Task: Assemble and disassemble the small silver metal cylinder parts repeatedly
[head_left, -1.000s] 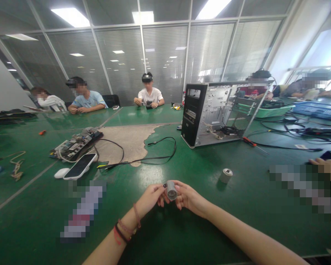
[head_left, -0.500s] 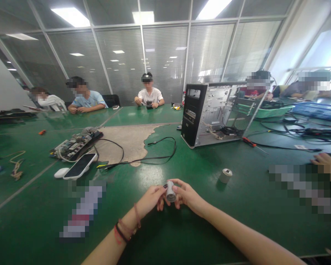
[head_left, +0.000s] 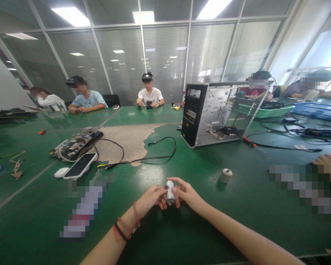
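Between my two hands is a small silvery metal cylinder [head_left: 170, 195], held a little above the green table [head_left: 143, 235]. My left hand [head_left: 156, 195] grips its left side, the dark-nailed thumb pressed on it. From the right, my right hand [head_left: 184, 192] holds it with thumb and fingers, the index finger over the upper end. The fingers behind the cylinder are partly hidden. A second short metal cylinder [head_left: 225, 176] with a round recessed top stands upright on the table, to the right of my hands.
An open computer case [head_left: 193, 117] stands ahead. A screwdriver [head_left: 253, 144] lies beside it. At left are a circuit board assembly [head_left: 77, 143], a phone [head_left: 81, 165] and a black cable [head_left: 143, 159]. Another person's hand [head_left: 328, 163] rests at far right. Several people sit around the table.
The cylinder has tilted in my fingers: its hollow end showed before, and now its shiny side faces me. Both hands stay in nearly the same place.
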Demonstrator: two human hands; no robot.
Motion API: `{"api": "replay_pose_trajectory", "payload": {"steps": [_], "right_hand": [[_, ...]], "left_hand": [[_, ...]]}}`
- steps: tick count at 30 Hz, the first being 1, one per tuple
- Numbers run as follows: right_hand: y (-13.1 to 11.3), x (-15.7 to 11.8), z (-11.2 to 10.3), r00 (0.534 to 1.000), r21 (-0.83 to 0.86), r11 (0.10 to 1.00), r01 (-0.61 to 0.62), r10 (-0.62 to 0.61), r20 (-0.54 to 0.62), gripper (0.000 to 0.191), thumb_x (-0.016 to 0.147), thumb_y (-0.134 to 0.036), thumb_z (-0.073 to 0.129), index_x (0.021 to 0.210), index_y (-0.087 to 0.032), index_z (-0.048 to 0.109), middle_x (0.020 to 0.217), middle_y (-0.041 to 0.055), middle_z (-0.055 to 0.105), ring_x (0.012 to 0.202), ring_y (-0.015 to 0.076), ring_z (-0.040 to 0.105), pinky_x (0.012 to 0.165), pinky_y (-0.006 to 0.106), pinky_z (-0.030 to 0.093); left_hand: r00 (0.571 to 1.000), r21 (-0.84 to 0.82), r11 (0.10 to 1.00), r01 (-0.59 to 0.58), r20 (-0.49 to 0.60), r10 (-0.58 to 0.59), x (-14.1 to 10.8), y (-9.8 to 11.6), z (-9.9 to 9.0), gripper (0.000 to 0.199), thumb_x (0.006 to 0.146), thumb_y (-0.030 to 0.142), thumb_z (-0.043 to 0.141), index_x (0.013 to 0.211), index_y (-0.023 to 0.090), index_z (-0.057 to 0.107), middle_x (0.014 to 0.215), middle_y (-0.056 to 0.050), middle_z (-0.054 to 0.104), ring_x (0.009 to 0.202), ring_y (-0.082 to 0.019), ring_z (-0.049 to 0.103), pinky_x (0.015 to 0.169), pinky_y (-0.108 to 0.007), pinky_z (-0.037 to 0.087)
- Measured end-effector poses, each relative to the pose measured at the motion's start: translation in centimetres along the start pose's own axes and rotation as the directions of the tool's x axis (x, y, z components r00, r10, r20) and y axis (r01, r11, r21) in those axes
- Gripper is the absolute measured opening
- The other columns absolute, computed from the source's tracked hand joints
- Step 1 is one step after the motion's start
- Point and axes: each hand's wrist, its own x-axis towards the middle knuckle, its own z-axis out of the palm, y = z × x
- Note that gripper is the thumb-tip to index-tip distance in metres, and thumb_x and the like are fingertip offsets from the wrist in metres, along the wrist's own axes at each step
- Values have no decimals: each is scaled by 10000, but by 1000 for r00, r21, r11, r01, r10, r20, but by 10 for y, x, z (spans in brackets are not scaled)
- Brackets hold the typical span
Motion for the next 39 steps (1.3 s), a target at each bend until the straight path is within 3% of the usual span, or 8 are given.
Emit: {"api": "replay_pose_trajectory", "payload": {"steps": [7,13,26,34,39], "right_hand": [[-12,-11,7,996,-243,966,87,-93,-12,512,810,-422,596,1255,-223,441,730,-42,501,481,74,538,460,211,446],[-16,-14,6,993,-350,929,121,-118,31,509,832,-411,571,1283,-231,420,742,-39,492,499,69,515,497,211,444],[-26,-19,6,975,-572,790,221,-198,103,514,832,-282,573,1308,-231,386,723,-39,501,616,102,512,594,221,432],[-29,-21,1,970,-699,674,238,-195,142,570,811,-253,584,1334,-253,355,717,-49,509,592,93,503,584,207,417],[-29,-22,1,973,-727,648,226,-194,128,622,800,-244,590,1357,-256,312,745,-43,524,602,96,506,598,211,420]], "left_hand": [[999,40,998,-42,-5,42,-1,-1,-1,398,693,482,662,750,94,594,562,-2,586,456,-72,519,473,-189,420],[999,104,993,-50,3,50,-3,2,0,372,723,474,630,738,106,575,486,44,506,403,-58,451,399,-160,364],[992,163,979,-122,36,118,-4,7,0,301,699,361,664,829,95,610,606,-3,598,448,-67,511,422,-164,397],[987,188,970,-156,57,148,-4,5,0,282,698,295,658,882,88,606,649,-18,618,490,-74,543,469,-177,440],[976,212,953,-217,46,212,-3,2,-2,285,698,250,657,931,91,613,734,-32,624,540,-87,541,502,-202,448]]}}
